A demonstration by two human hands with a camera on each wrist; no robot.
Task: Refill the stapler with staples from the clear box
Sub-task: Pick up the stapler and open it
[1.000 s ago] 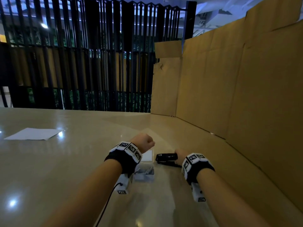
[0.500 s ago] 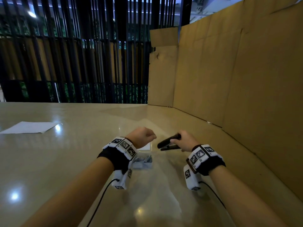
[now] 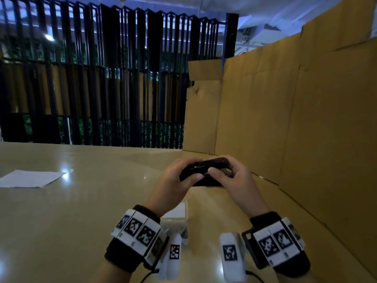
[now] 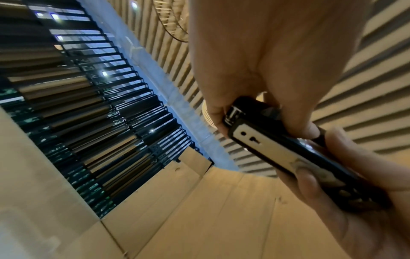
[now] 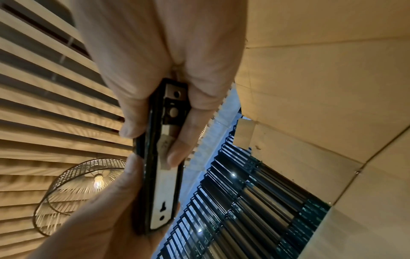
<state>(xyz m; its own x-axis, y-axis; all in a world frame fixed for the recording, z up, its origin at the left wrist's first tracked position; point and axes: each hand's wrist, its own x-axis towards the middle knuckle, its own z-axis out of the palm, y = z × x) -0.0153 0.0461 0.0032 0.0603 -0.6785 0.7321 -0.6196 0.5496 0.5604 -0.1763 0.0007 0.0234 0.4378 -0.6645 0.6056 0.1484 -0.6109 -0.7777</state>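
While raised, the stapler is gripped by both curled hands.

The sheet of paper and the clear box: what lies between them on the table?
Only bare table, seen in the head view, between paper and clear box.

Stapler in my hands: black plastic shell, glossy, catching highlights; underside carries a pale, smooth metal plate with punched holes. Table polished smooth, mirror-like glare spots. Clear box below my left wrist: see-through plastic. Paper sheet matt white. Cardboard wall matt brown, creased at the folds. My wristbands: black cloth, matt, under printed white tiles.
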